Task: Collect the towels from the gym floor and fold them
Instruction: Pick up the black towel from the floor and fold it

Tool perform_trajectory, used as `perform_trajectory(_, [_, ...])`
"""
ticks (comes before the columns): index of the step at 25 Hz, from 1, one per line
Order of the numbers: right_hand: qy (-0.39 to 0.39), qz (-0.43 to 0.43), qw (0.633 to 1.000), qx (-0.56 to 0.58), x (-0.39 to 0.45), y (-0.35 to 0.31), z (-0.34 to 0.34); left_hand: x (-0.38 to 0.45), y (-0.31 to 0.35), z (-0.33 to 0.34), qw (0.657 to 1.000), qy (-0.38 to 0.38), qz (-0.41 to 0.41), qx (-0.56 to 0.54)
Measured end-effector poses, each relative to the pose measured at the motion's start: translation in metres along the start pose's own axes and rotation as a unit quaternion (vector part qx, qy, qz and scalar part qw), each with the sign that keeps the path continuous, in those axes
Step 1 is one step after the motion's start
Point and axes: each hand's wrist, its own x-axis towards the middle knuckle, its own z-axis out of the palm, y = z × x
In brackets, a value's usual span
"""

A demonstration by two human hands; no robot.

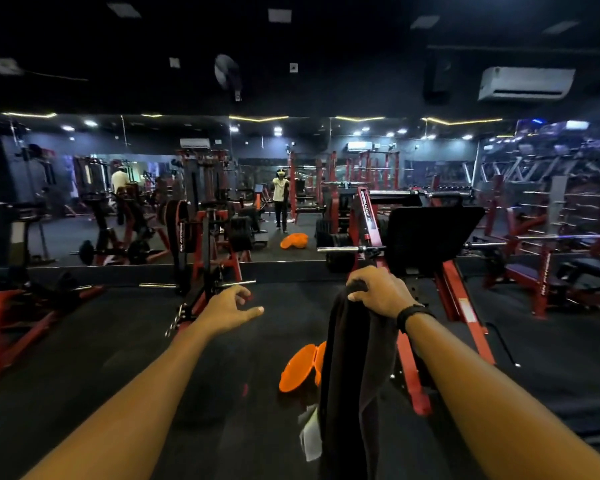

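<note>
Nearest me, I note the right hand (381, 292) gripping the top of a dark towel (355, 386) that hangs above the gym floor (153, 358) beside an orange towel (300, 368), while the left hand (231, 308) hovers loosely spread, holding nothing.

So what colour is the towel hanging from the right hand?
Dark, black or near-black; the towel hangs from the right hand. The head view shows it.
</note>
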Motion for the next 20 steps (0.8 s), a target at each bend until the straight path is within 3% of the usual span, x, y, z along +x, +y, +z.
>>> perform_trajectory(4, [-0.025,-0.009,1.0,-0.013,0.103,0.055,0.03,0.112,-0.001,0.03,1.0,0.0,-0.018,-0.003])
perform_trajectory(20, [0.014,-0.02,1.0,-0.018,0.464,0.224,0.103,0.513,-0.028,0.112,0.999,-0.005,0.011,-0.035])
